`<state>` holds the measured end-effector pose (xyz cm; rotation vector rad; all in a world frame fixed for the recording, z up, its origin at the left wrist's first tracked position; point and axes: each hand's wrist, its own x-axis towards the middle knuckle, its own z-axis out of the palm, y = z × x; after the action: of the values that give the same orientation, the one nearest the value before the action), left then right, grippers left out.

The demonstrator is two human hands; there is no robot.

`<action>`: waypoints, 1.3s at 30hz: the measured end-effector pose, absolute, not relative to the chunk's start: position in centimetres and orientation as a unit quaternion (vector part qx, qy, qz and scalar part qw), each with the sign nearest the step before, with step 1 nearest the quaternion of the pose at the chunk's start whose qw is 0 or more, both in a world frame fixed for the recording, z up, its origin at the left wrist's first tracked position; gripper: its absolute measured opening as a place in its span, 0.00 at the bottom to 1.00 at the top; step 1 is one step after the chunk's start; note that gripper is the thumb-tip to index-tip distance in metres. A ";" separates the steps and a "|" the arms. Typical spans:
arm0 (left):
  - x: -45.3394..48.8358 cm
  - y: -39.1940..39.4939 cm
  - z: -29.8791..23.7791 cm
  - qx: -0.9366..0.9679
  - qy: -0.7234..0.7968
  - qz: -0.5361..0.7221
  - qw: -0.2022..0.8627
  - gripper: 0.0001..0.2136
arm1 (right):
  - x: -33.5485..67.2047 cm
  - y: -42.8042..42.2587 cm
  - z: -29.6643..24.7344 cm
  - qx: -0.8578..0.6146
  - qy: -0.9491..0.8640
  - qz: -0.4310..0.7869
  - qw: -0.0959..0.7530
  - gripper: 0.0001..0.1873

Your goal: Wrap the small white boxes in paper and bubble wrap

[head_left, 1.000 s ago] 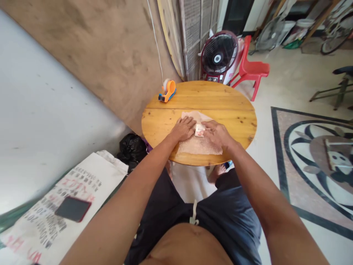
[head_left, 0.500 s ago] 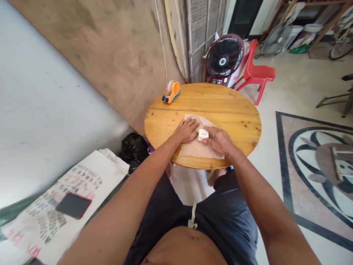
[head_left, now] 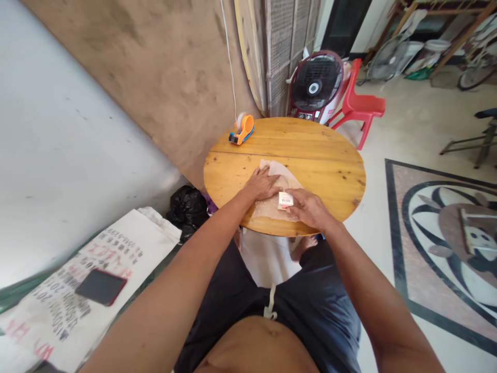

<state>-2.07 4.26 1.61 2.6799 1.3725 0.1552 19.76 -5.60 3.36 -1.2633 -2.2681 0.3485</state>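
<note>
Your right hand (head_left: 309, 208) gripped the small white labelled box (head_left: 285, 199). Your left hand (head_left: 264, 185) lay flat, just left of it, pressing the clear bubble-wrap sheet (head_left: 276, 170) on the round wooden table (head_left: 330, 155). The orange tape dispenser (head_left: 243, 128) sat well apart, at the far edge.

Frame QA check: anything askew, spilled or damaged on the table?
Nothing spilled or damaged. The bubble wrap lies skewed to the table edge under the flat left hand; the right hand holds the small white box on it. The tape dispenser sits near the far rim.
</note>
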 end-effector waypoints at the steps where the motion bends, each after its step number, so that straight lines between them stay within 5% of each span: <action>1: -2.1 4.3 1.6 0.889 0.452 0.053 0.060 0.34 | 19.6 -5.5 3.6 -0.467 -0.838 0.127 0.254 0.27; 39: -2.1 4.1 2.0 0.890 0.450 0.035 0.060 0.35 | 20.4 -8.2 3.1 -0.445 -0.843 0.153 0.262 0.29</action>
<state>-2.10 4.14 1.99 2.6945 1.3621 0.1049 20.37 -8.22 3.06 -1.2045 -2.2805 0.4153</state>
